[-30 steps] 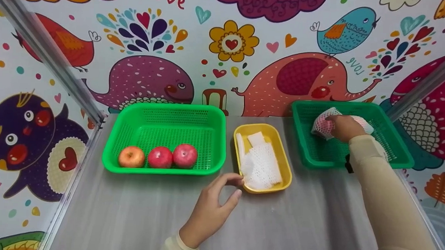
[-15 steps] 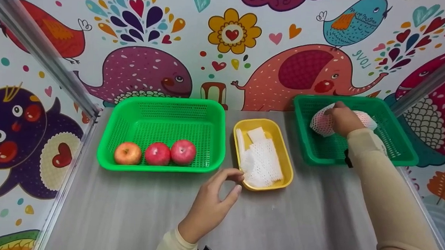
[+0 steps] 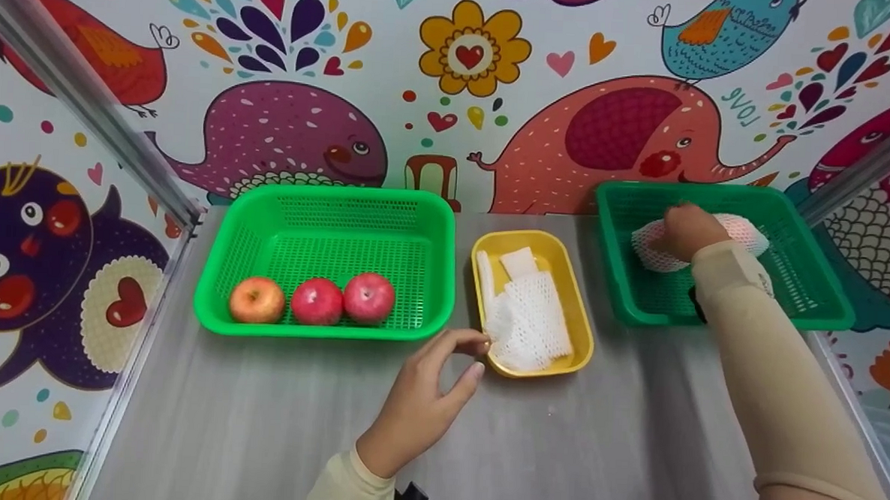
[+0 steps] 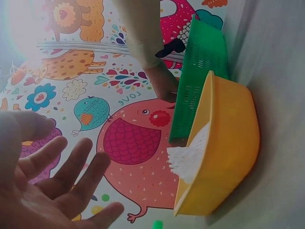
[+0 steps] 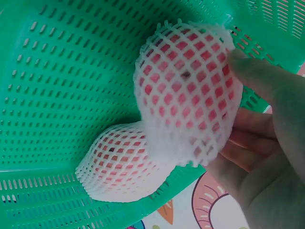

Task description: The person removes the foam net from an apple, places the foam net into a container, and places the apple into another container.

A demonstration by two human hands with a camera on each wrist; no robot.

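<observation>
We've got our bare left hand [image 3: 415, 406] loosely bent by the oblong yellow plastic tray [image 4: 236, 148], right hand [image 3: 690, 232] gripping to its right.

- The tray [image 3: 580, 316] stands on the table [image 3: 257, 422], foam nets [image 3: 536, 318] inside.
- Left of the tray: a first basket [image 3: 339, 257], three apples [image 3: 317, 302] along its near side.
- Right of the tray: a second basket [image 3: 649, 300], two netted fruits [image 3: 745, 233] within, the right hand [image 3: 691, 232] on one.
- By its near-left corner: the left hand [image 3: 423, 408].
- Behind it: the wall [image 3: 449, 156].
</observation>
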